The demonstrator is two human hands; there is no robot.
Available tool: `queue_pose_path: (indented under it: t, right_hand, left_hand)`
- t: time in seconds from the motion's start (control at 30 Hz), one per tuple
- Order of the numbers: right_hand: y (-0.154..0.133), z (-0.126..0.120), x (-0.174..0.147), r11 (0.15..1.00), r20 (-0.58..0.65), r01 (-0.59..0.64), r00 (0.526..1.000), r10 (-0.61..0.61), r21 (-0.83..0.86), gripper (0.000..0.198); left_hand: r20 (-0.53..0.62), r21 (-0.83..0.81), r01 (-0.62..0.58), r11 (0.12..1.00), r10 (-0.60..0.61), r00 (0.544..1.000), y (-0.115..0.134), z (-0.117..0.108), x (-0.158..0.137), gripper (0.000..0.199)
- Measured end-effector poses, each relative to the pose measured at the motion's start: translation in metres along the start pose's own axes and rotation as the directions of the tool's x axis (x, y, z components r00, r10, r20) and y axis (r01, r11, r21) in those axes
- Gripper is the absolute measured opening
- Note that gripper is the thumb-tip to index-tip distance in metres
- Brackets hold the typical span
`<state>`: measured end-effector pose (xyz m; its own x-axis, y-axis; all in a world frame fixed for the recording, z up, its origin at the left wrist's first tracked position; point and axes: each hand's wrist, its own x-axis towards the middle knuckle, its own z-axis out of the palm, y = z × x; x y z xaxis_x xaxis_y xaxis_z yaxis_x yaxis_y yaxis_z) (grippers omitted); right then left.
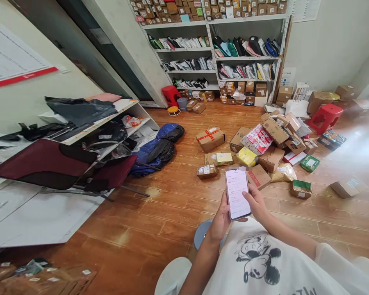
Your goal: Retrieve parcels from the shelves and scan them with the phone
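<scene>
We look down over a wooden floor (172, 205), with white shelves (211, 43) full of parcels at the far wall and a loose pile of boxes (275, 133) ahead of us. Our left hand (220, 219) grasps a phone (237, 190) around its lower left edge, so the phone lies along the palm, lit screen facing up. Our right hand (256, 205) is at the phone's right edge, its thumb over the screen; its other fingers are hidden, so we cannot tell whether they grip.
</scene>
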<state>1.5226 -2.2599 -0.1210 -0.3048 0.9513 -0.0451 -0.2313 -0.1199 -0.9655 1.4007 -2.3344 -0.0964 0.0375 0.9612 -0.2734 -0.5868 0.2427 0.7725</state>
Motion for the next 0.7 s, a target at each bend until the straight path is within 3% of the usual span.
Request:
queue_pose_path:
  t: [0.2,0.33,0.53,0.7]
  right_hand:
    - [0.004,0.000,0.003,1.000,-0.026,-0.016,1.000,0.015,-0.018,0.041]
    - [0.007,-0.003,-0.003,0.991,-0.022,0.128,0.991,-0.129,-0.033,0.049]
    - [0.019,-0.014,-0.012,0.914,0.009,0.376,0.925,-0.379,-0.150,0.061]
    - [0.019,-0.024,-0.009,0.793,0.132,0.554,0.832,-0.540,-0.254,0.062]
  left_hand:
    - [0.019,0.038,0.013,0.999,-0.014,1.000,-0.001,-0.003,0.005,0.086]
    - [0.018,0.013,0.025,1.000,-0.025,1.000,0.000,-0.003,0.007,0.087]
    - [0.030,-0.007,0.037,0.999,-0.037,0.999,0.003,-0.003,0.008,0.089]
    - [0.011,-0.030,0.065,0.997,-0.065,0.998,0.001,-0.005,0.011,0.088]
